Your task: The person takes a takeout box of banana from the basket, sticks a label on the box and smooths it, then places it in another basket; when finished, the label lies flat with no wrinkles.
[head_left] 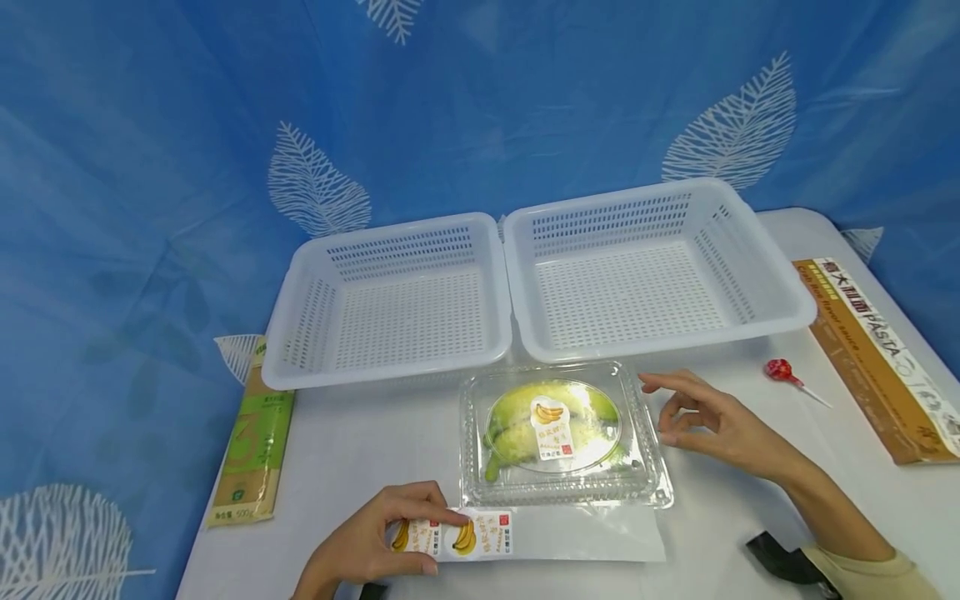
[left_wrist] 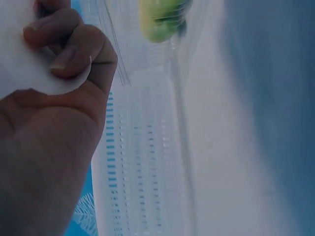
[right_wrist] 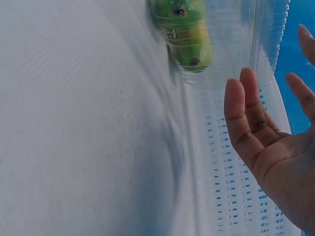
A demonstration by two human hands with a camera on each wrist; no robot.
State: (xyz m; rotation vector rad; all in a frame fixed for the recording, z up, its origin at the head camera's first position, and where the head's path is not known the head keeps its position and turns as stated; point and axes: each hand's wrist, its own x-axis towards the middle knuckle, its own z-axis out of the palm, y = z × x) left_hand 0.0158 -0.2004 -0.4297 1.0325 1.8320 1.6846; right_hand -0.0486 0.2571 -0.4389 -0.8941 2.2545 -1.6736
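Our left hand (head_left: 378,533), low in the centre of the frame, pinches a long white paper strip of banana-printed stickers (head_left: 585,535), thumb at its near edge and one finger laid across the top. Two printed stickers show by those fingertips; the rest of the strip runs bare to the right. Our right hand (head_left: 705,425), right of centre, holds nothing: its forefinger reaches out, thumb and other fingers loosely bent, near the right edge of a clear rectangular plastic box (head_left: 645,479) — whether a fingertip touches it, we cannot tell. The box lies in the lower centre, just beyond the strip, with yellow-green bananas (head_left: 516,442) inside and a small white banana-picture sticker (head_left: 552,429) on its lid.

Labelling seems to us the step in hand, nearly done for this box. We judge that the next move calls for light right fingertips, smoothing that sticker or taking the box by its edge, with the strip held clear — a loose label could catch.

Farther off, a red-wrapped lollipop (head_left: 778,369) lies at centre right, near a long brown-and-white pasta box (head_left: 877,358); a flat green-and-tan packet (head_left: 251,442) lies at lower left. Beyond, a white slotted plastic left basket (head_left: 390,375) and a matching right basket (head_left: 675,342) stand side by side before a blue leaf-printed cloth (head_left: 525,108).
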